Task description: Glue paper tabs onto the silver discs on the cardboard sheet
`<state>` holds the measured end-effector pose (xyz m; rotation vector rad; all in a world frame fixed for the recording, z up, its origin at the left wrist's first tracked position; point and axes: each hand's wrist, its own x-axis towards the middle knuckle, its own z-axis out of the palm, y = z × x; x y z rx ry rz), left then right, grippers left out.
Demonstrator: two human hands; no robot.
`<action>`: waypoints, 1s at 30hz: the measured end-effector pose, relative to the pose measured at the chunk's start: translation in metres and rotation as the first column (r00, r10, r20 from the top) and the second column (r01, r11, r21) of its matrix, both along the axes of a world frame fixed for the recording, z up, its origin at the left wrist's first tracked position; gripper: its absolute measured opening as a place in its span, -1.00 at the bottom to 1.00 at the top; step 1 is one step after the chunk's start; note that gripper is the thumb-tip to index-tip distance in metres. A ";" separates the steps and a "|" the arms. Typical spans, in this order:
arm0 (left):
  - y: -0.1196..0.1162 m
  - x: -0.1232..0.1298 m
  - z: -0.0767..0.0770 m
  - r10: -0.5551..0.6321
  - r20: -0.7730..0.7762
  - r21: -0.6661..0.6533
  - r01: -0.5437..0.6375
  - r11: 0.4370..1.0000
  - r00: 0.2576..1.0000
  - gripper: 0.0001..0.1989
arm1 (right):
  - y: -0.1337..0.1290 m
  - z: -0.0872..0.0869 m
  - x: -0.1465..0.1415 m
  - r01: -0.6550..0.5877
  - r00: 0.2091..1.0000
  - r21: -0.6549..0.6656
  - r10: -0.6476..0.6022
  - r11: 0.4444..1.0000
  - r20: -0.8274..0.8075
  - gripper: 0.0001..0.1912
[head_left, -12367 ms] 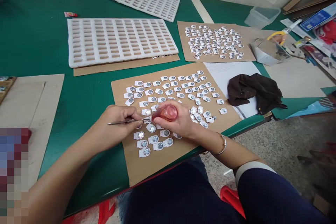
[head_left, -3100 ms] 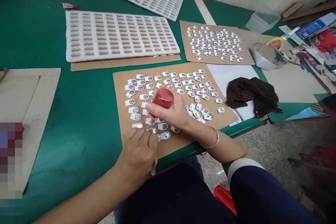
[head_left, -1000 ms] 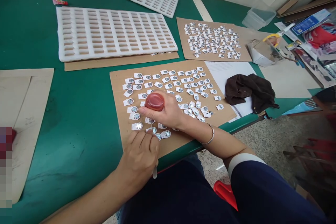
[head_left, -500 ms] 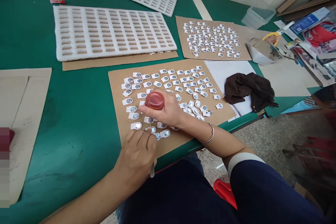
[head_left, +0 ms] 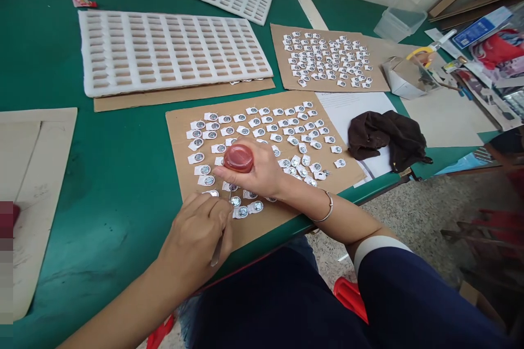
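Note:
My right hand (head_left: 262, 172) is wrapped round a reddish, translucent, round-ended bottle (head_left: 238, 158), tipped with its rounded end up. A thin tip below it reaches down near the small white tabs with silvery round discs (head_left: 243, 211). My left hand (head_left: 200, 229) is closed on a slim metal tool (head_left: 216, 253), whose flat end sticks out beneath the fingers; its working end is hidden. Both hands are over the near left part of a brown cardboard sheet (head_left: 282, 215), which carries many such tabs in loose rows. The left fingertips are beside the discs; contact is unclear.
White foam trays with slots (head_left: 176, 54) lie at the back left. Another tab-covered cardboard (head_left: 278, 43) is behind. A dark brown cloth (head_left: 387, 139) rests on white paper (head_left: 327, 106) at right, near a clear plastic box (head_left: 401, 20) and yellow-handled scissors (head_left: 421, 53).
My left hand has shifted left and slightly down with the metal tool, uncovering more of the discs. My right hand and the bottle stay almost in place.

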<state>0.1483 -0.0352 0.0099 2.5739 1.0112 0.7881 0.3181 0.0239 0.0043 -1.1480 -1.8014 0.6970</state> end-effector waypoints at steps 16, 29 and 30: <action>0.037 -0.012 0.010 0.085 -0.059 -0.337 -0.100 0.936 0.995 -0.85 | -0.004 0.003 -0.001 -0.027 0.997 0.000 0.026 1.000 0.072 -0.67; 0.044 -0.018 0.007 0.178 -0.056 -0.584 -0.177 0.792 0.982 -0.81 | -0.031 -0.002 0.013 0.137 0.986 -0.162 -0.150 0.977 -0.070 -0.66; 0.044 -0.019 0.006 0.188 -0.044 -0.600 -0.176 0.780 0.981 -0.82 | -0.033 -0.004 0.013 0.159 0.980 -0.153 -0.175 0.975 -0.098 -0.67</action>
